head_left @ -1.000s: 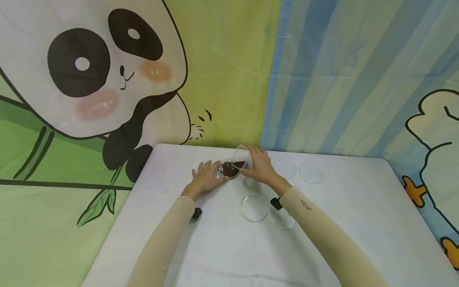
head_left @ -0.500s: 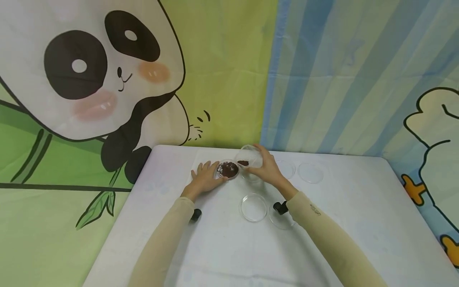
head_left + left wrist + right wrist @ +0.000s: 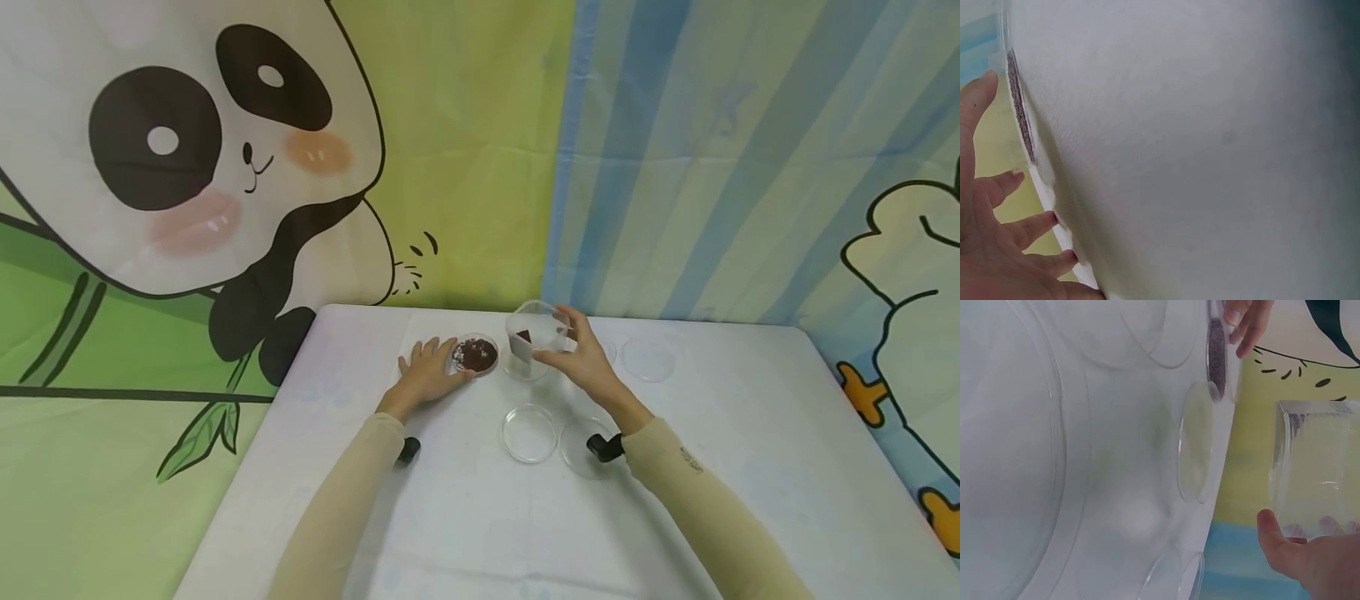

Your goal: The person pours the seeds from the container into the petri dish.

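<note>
A petri dish [image 3: 476, 356] with dark brown grains and some white flecks stands near the table's far edge. Spread on the table beside it is my left hand [image 3: 427, 373], thumb and forefinger at the dish's rim. In the left wrist view, that hand's straight fingers line the side of the filled dish [image 3: 1020, 109]. My right hand [image 3: 588, 358] grips a clear plastic container [image 3: 551, 323], held raised and nearly upright, with a few brown grains inside. Below the container is another clear petri dish [image 3: 1197, 444], with no grains showing in it.
Two clear round dishes or lids lie nearer the front, one whole [image 3: 529, 434] and one [image 3: 581, 450] partly behind the right wrist's black camera [image 3: 604, 447]. Another clear round piece [image 3: 649, 360] lies to the right. A printed curtain [image 3: 472, 167] hangs behind the table.
My right hand has drawn the container rightward, away from the filled dish, and turned it from tilted to nearly upright. The left hand keeps its place by the filled dish.
</note>
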`<control>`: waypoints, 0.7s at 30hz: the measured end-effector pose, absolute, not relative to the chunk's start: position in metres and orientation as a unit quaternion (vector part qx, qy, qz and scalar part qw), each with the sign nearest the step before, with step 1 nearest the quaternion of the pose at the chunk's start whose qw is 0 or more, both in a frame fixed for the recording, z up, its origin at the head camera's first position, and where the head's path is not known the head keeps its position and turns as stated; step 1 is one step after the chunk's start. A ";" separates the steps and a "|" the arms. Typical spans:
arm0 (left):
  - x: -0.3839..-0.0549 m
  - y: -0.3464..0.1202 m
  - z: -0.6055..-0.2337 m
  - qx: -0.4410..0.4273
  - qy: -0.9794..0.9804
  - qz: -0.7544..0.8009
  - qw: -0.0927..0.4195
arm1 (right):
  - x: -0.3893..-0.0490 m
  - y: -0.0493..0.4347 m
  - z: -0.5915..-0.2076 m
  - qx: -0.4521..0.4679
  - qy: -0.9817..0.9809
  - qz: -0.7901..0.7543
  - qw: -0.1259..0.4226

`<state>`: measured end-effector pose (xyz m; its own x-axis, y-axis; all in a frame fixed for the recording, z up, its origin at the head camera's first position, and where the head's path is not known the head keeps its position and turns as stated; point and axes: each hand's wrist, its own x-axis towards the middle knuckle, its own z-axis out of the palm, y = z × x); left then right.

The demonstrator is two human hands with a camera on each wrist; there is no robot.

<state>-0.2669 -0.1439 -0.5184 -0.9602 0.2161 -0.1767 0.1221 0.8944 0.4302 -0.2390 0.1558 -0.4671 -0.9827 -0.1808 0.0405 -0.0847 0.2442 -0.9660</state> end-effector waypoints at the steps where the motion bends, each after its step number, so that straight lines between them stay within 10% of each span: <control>1: -0.267 -0.144 -0.519 0.088 0.967 0.213 0.111 | -0.237 0.158 -0.466 -0.083 0.785 -0.613 0.039; 21: -0.266 -0.142 -0.517 0.086 0.966 0.215 0.116 | -0.215 0.199 -0.466 -0.072 0.746 -0.662 0.014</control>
